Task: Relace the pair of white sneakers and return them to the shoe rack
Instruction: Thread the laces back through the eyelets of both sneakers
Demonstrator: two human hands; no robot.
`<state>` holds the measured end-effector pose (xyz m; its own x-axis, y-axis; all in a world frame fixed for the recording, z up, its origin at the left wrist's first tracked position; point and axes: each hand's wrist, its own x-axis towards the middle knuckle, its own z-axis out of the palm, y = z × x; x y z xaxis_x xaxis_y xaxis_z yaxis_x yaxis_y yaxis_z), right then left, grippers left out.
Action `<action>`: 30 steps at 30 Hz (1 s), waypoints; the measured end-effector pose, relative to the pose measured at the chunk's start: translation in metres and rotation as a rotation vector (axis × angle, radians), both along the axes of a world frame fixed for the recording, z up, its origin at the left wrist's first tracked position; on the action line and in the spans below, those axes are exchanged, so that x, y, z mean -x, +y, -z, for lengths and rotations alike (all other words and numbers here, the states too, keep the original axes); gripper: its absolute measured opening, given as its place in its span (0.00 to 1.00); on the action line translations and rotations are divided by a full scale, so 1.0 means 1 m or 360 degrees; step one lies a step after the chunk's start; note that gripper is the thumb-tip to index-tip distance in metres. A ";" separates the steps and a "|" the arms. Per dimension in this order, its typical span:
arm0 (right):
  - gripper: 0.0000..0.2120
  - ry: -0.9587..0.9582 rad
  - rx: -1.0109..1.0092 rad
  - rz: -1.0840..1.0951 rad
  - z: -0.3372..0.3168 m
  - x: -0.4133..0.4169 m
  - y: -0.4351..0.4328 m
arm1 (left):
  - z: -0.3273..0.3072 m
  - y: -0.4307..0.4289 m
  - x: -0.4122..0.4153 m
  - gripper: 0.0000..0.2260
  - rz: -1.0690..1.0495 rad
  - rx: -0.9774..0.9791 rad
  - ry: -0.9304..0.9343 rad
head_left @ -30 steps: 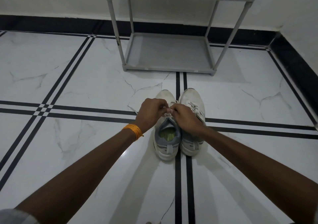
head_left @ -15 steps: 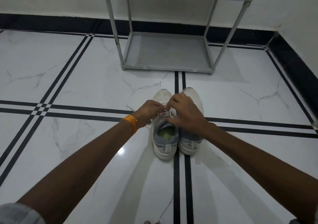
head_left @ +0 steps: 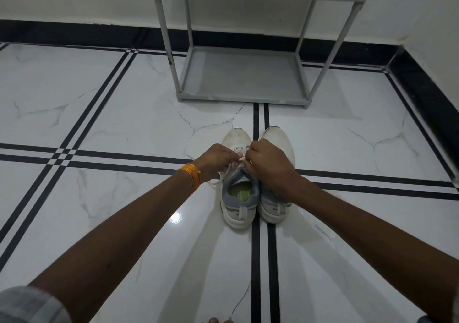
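Note:
Two white sneakers stand side by side on the floor, toes pointing away from me. The left sneaker [head_left: 237, 139] has a grey heel collar and a green insole. The right sneaker [head_left: 279, 136] is partly covered by my right hand. My left hand [head_left: 214, 160], with an orange band at the wrist, pinches the white lace [head_left: 239, 157] of the left sneaker. My right hand [head_left: 269, 163] pinches the same lace from the other side. A loose lace end trails on the floor left of that shoe.
A grey shoe rack [head_left: 242, 99] stands against the wall just beyond the sneakers, its bottom shelf bare. White marble floor with black stripes spreads on all sides. A black skirting and wall corner [head_left: 397, 57] close off the right.
Both hands have stayed on the left sneaker's lace, shifting slightly over its eyelets. The right hand has lowered a little; the view has tilted slightly.

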<state>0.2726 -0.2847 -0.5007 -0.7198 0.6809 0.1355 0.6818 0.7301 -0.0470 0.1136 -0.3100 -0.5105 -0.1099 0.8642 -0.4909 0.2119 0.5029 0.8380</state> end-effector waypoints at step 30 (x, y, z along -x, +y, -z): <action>0.05 0.1624 0.2188 0.0689 -0.012 -0.027 0.012 | 0.015 -0.028 0.044 0.06 0.0218 -0.0404 0.0083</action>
<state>0.2997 -0.2731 -0.4884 -0.4753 0.7797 -0.4077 0.1071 -0.4087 -0.9064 0.0698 -0.3384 -0.5257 -0.0031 0.9672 -0.2539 0.3095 0.2424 0.9195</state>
